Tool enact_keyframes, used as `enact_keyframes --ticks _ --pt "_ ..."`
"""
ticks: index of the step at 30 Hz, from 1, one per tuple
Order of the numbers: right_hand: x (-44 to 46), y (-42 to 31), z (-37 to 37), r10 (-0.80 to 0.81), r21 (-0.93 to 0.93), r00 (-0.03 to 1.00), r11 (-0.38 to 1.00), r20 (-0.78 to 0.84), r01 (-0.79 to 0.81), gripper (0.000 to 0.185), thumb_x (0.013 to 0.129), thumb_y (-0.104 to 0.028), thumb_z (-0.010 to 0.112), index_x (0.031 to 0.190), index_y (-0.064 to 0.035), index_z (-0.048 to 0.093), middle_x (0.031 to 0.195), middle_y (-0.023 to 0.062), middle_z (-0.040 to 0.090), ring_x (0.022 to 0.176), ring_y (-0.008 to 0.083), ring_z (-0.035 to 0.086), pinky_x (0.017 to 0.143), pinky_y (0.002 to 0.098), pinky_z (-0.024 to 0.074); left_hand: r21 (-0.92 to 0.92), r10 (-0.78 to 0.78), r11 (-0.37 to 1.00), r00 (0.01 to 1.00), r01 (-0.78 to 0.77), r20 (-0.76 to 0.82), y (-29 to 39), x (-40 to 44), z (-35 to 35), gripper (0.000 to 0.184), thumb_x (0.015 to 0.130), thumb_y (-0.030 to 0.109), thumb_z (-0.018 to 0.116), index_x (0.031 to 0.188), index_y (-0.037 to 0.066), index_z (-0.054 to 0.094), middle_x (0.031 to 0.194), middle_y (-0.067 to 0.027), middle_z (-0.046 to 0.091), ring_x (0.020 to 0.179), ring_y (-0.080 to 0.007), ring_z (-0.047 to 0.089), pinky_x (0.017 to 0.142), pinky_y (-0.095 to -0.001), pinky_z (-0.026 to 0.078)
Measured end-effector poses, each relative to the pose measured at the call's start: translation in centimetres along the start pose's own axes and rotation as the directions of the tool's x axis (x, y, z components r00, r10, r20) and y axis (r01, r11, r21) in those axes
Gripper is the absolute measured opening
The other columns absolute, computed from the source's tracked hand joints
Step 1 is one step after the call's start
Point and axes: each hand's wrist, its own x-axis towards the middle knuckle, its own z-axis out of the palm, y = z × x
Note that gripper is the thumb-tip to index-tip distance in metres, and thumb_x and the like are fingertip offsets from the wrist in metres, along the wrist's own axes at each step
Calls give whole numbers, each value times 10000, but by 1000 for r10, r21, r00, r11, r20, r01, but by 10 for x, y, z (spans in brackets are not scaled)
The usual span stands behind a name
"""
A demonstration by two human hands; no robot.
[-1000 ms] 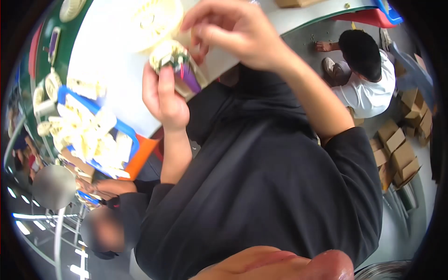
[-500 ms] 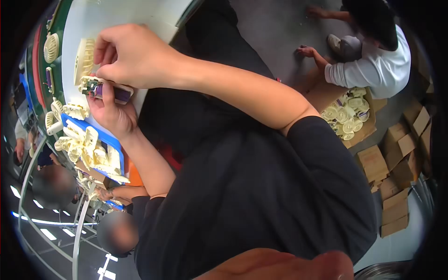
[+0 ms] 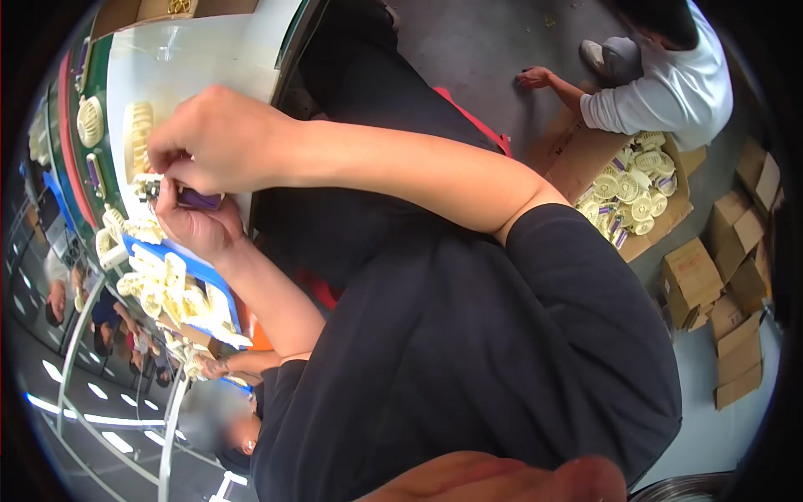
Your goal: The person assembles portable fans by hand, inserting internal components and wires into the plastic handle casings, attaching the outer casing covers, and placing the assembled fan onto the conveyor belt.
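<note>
My left hand (image 3: pixel 199 224) is closed around a small cream fan handle housing with a purple battery (image 3: pixel 201 199) in it and a small circuit board (image 3: pixel 149 189) at its left end. Bent over that end, my right hand (image 3: pixel 216 138) has its thumb and fingers pinched together; anything between them is hidden. A round cream fan cage (image 3: pixel 139 138) stands on the white work surface (image 3: pixel 192 63), just left of my right hand's fingers.
A blue tray (image 3: pixel 224 293) heaped with cream plastic parts (image 3: pixel 167 289) sits near my left forearm. Fan parts lie along a green belt (image 3: pixel 75 151). At right, a person in white (image 3: pixel 669 92) is beside a cardboard box of fans (image 3: pixel 627 197). Other people are at left.
The view has shifted, so both hands and the housing sit lower in it. My right hand is closer over the circuit board end; my left hand still holds the housing.
</note>
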Motion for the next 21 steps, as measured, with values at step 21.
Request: enact_keyframes --ticks 21 --pt "-370 506 -175 990 -415 -109 -136 -89 -900 270 894 -173 638 1082 -25 763 1077 194 752 1007 313 752 898 420 586 298 218 934 975 -195 -46 3 6 40 276 932 148 682 1179 88 574 923 -16 686 726 -133 574 652 -272 478"
